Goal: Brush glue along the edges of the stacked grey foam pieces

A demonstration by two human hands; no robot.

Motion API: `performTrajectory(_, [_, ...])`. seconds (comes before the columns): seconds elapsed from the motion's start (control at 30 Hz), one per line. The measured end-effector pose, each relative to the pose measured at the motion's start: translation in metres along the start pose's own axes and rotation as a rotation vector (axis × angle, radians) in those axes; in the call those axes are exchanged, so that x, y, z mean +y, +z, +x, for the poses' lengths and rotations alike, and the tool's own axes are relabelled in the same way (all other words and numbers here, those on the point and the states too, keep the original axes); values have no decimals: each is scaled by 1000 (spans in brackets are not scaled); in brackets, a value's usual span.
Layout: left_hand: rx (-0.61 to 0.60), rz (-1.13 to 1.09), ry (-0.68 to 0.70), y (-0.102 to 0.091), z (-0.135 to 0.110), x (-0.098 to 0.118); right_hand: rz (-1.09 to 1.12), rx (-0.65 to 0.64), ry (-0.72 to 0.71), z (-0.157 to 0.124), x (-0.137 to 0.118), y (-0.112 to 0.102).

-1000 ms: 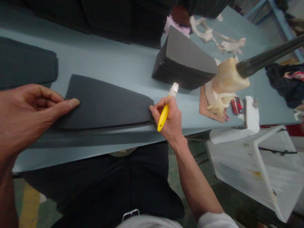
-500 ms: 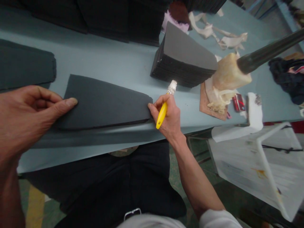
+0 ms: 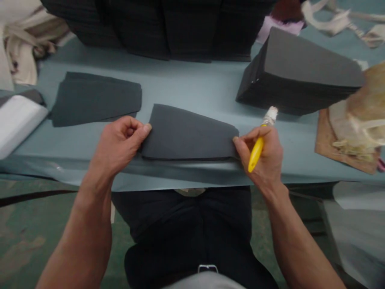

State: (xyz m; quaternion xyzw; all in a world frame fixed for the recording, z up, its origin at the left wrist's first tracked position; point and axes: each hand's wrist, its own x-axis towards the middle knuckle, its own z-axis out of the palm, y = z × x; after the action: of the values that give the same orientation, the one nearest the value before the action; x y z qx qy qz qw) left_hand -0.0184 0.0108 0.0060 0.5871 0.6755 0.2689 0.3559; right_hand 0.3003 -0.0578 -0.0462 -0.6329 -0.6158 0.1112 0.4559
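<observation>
A dark grey tapered sheet (image 3: 191,134) lies near the front edge of the table, its wide end to the left. My left hand (image 3: 120,140) is closed, pinching the wide end between thumb and fingers. My right hand (image 3: 266,154) is closed too, wrapped around a yellow-handled brush (image 3: 256,154); its thumb and a fingertip also touch the sheet's narrow end. White stuff coats the brush's bristles, which point away from me. Behind the left hand lies a small pile of similar dark sheets (image 3: 98,98).
A tall stack of grey tapered sheets (image 3: 309,60) stands at right, with a brown board (image 3: 326,134) and a whitish, crusted object (image 3: 351,108) beside it. Tall dark stacks (image 3: 189,32) line the back. Pale cloth (image 3: 27,36) and a white wrapped bundle (image 3: 22,120) lie left.
The view has swung left, bringing the cloth and white bundle into sight. Both hands keep their hold at the sheet's two ends, and the brush stays in my right hand.
</observation>
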Motion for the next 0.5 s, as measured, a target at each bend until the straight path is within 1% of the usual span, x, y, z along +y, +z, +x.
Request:
performTrajectory(0.2, [-25, -32, 14, -1, -1, -2, -78, 24, -12, 0, -2, -1])
performTrajectory(0.37, [15, -34, 73, 1, 2, -12, -95, 25, 9, 0, -7, -1])
performTrajectory(0.5, [16, -46, 64, 1, 2, -10, -69, 35, 26, 0, -9, 0])
